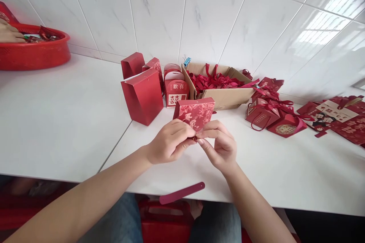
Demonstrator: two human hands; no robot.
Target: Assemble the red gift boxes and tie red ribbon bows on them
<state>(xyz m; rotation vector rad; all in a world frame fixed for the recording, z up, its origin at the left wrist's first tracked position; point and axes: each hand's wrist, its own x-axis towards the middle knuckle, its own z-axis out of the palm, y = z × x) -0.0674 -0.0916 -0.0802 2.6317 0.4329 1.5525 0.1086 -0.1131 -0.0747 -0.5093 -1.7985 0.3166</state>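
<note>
In the middle of the head view, a red floral box [196,114] with light characters stands just beyond my hands. My left hand [172,141] and my right hand [218,145] meet at its near lower side. Both hands pinch a small dark red piece [194,138] between thumbs and fingers; most of it is hidden, so its shape cannot be made out. Near the table's front edge lies a dark red strip [182,193] with rounded ends and small holes, touched by neither hand.
Plain red boxes [144,97] and a white-labelled box [176,93] stand behind, left of a cardboard box [228,98] of red ribbons. Finished-looking ribboned boxes [264,114] and printed red bags [346,119] sit right. Another person's hand [10,32] reaches into a red basket [34,55].
</note>
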